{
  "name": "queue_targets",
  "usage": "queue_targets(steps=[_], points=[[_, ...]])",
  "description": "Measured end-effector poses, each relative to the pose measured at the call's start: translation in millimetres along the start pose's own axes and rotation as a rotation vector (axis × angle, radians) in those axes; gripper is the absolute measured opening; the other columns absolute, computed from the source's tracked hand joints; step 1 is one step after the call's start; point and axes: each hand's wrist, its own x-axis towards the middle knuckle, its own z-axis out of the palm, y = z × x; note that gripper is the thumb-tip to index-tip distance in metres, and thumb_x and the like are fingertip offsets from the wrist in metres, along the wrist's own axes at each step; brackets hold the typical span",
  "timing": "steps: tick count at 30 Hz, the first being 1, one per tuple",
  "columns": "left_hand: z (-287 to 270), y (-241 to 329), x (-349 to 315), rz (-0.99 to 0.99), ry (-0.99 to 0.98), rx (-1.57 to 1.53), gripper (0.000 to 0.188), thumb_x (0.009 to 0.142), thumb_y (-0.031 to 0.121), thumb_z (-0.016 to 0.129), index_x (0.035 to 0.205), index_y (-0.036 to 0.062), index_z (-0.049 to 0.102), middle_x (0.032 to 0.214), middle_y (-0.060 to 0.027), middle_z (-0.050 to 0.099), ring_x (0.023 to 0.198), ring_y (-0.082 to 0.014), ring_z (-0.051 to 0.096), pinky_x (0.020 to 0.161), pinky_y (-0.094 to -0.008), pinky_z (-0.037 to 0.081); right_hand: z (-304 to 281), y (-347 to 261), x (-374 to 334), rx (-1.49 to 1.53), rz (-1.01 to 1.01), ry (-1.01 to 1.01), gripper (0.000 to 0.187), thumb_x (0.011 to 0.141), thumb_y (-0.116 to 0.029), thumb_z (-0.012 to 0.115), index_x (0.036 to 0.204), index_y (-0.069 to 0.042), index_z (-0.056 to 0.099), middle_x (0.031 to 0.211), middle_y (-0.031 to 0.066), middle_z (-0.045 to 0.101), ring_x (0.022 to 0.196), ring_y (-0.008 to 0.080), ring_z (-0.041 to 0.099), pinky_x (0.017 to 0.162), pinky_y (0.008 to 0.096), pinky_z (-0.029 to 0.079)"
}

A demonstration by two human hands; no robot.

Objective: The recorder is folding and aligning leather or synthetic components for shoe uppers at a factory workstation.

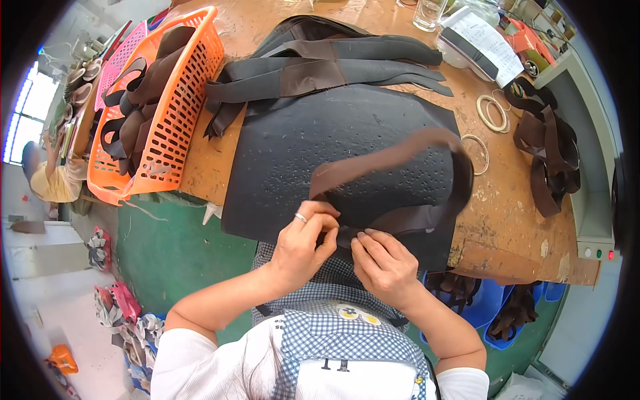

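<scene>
A long brown strip [380,160] arches in a loop over the black mat [280,147], slightly blurred along its upper run. Both ends of the loop come down to my hands at the mat's near edge. With thumb and fingers pinched together, my left hand [307,237] holds the strip at its left end. My right hand [385,260] is close beside it, its fingers pressed together on the dark near part of the strip. The exact spot where the fingers meet the material is partly hidden.
Dark strips with brown patches [312,77] lie stacked beyond the mat. An orange basket [175,140] of brown strips stands left. At right are cream rings [492,113], curled brown strips [547,147] and a grey machine frame [590,133]. Blue bins [477,307] sit below the table; another person [57,173] is far left.
</scene>
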Motion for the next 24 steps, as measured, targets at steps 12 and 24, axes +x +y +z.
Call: queue_targets(steps=[12, 24], points=[[-5, 1, -5, 0.178, -0.1, 0.102, 0.03, 0.074, -0.002, 0.074, 0.101, -0.0073, 0.063, 0.111, -0.0178, 0.06, 0.097, -0.0324, 0.065, 0.079, -0.0367, 0.058, 3, -6, -1, -0.057, 0.026, -0.001, 0.036, 0.066, -0.005, 0.073, 0.101, -0.002, 0.072, 0.101, 0.01, 0.066, 0.096, 0.025, 0.065, 0.081, 0.0339, 0.056], [6, 8, -2, -0.071, 0.016, -0.028, 0.016, 0.076, -0.006, 0.069, 0.091, -0.0034, 0.067, 0.101, -0.011, 0.066, 0.091, -0.0266, 0.068, 0.074, -0.034, 0.057, 2, -3, -9, -0.095, -0.036, -0.028, 0.039, 0.067, -0.005, 0.072, 0.105, 0.0, 0.072, 0.107, 0.0109, 0.067, 0.1, 0.0251, 0.065, 0.087, 0.0361, 0.056]])
